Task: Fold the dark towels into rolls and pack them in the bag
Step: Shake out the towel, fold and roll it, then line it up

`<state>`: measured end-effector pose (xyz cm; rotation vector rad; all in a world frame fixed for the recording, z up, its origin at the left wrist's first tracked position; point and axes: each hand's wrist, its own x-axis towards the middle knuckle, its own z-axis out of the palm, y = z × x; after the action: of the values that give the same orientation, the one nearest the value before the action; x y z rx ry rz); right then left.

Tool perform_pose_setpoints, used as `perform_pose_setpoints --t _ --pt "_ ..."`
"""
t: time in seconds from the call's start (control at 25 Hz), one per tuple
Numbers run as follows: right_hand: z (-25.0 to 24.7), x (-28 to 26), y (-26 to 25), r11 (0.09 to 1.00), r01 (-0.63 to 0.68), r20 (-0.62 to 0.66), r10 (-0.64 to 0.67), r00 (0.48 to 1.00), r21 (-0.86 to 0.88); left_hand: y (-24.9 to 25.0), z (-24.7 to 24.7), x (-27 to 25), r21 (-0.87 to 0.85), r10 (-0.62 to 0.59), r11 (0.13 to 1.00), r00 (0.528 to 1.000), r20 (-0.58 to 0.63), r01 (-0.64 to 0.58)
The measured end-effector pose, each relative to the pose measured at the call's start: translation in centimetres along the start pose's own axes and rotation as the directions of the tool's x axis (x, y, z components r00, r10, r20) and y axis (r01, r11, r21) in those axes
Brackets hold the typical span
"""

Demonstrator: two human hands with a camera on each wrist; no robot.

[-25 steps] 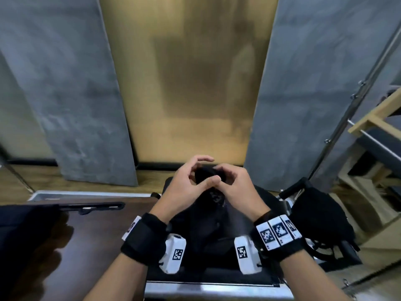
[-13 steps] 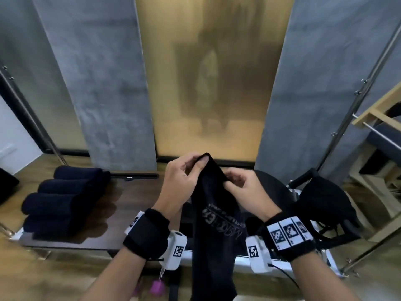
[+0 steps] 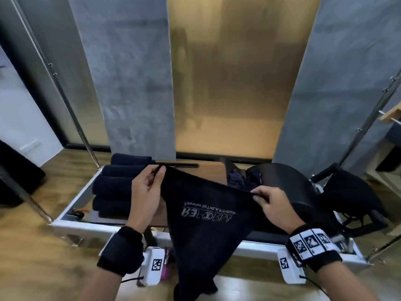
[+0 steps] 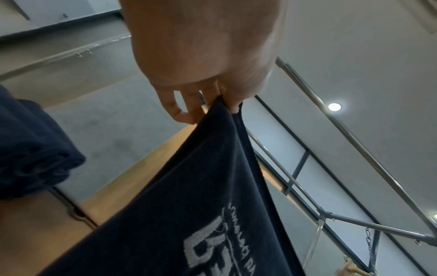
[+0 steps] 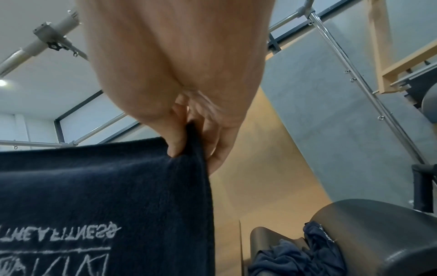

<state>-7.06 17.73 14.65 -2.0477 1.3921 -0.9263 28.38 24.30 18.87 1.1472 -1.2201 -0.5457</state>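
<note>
Half a second before, we had the two hands close together at the top of a bunched towel; by this moment they had drawn apart and the dark towel (image 3: 208,216) hung spread between them, its pale lettering showing mirrored to us.

Far left on the wooden platform (image 3: 213,173) lay the rolled towels (image 3: 117,187) — several dark rolls stacked side by side, just beside the white frame (image 3: 71,205). Next came our left hand (image 3: 146,192), thumb and forefinger pinched on the towel's upper left corner, the other fingers (image 4: 179,108) loosely curled below it. The towel's top edge ran taut and sloping down to our right hand (image 3: 274,203), which clamped the other corner between thumb and fingers (image 5: 176,143). From that edge the cloth narrowed and dropped in front of the frame, its lower end crumpled near the floor.

Behind the right hand a heap of unrolled towels (image 3: 243,179) lay against a black padded barrel (image 3: 290,187). Farthest right sat a black bag (image 3: 351,192) — its opening we could not make out.
</note>
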Motion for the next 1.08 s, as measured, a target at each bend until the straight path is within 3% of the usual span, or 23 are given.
perform_pose_setpoints --t 0.32,0.56,0.64,0.76,0.92,1.08 --pt "4.8 -1.1 -7.6 0.998 -0.017 -0.343 -0.007 0.939 -0.067 -4.4 -11.8 0.4 0.029 -0.103 0.994 0.989 -0.108 0.106" --pt "5.1 -1.2 -10.9 0.994 -0.113 -0.591 0.092 0.802 0.0 -4.2 -13.2 1.8 0.042 -0.07 0.996 0.978 -0.197 0.08" --pt "5.6 -0.3 -11.1 0.983 -0.1 -0.578 0.172 0.798 0.154 -4.4 -12.5 1.9 -0.032 -0.109 0.994 0.969 -0.221 0.105" --pt "6.9 1.8 -10.7 0.886 -0.166 -0.472 0.38 0.796 0.434 -4.9 -10.9 2.6 -0.143 -0.197 0.975 0.96 -0.199 0.17" --pt "8.5 5.5 -8.6 0.811 -0.135 -0.374 0.402 0.836 0.569 -7.2 -8.8 5.6 -0.197 -0.294 0.946 0.936 -0.195 0.256" --pt "10.6 11.3 -4.1 0.739 -0.155 -0.311 0.451 0.837 0.655 -12.0 -5.9 10.3 -0.198 -0.363 0.926 0.904 -0.226 0.322"
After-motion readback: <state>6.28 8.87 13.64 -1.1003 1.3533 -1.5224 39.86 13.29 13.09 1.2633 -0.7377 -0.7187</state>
